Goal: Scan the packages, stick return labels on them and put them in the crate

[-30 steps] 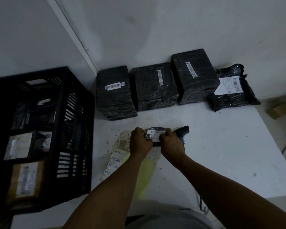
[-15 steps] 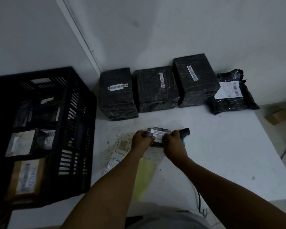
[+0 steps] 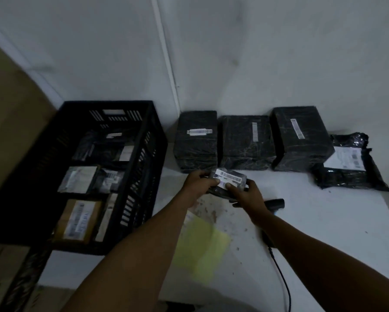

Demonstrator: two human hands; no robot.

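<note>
Head view is showing both hands (image 3: 222,190) gripping a small wrapped package (image 3: 230,180), thumbs pressing its label. It is looking light and soft; holding it by the ends seems safest.

You hold a small package (image 3: 230,180) wrapped in shiny plastic film with matt paper labels. Behind it, three boxes (image 3: 246,143) wear wrinkled, glossy black wrap, beside a crinkled glossy black plastic mailer bag (image 3: 351,174). The crate (image 3: 144,136) is matt black slotted plastic. The table (image 3: 324,221) looks smooth, white, stained. A matt yellow paper sheet (image 3: 200,248) lies on it.
</note>
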